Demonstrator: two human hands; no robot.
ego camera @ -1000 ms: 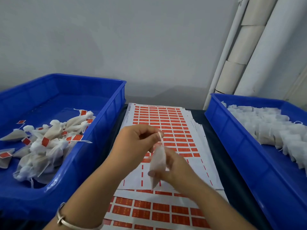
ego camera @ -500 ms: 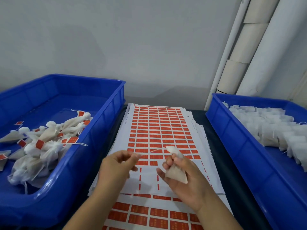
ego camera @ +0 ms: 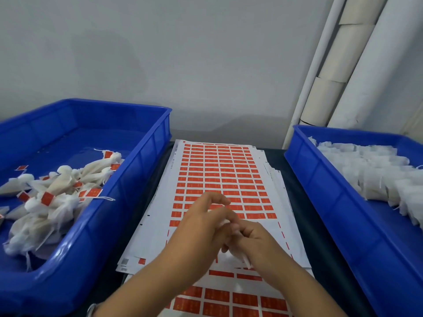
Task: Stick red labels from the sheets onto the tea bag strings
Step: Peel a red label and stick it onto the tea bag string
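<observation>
Tea bag (ego camera: 241,256) held in right hand (ego camera: 254,241) above label sheet (ego camera: 219,179); left hand (ego camera: 206,223) overlapping, grip indiscernible. Risk: hidden string slipping, label sticking crooked.

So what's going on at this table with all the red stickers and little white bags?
A person is tagging tea bags. Both hands meet over the label sheets: the right hand holds a white tea bag, and the left hand works at it with its fingertips, though motion blur hides whether it pinches anything. The left blue bin holds bags already wearing red labels; the right blue bin holds a pile of untagged ones.
</observation>
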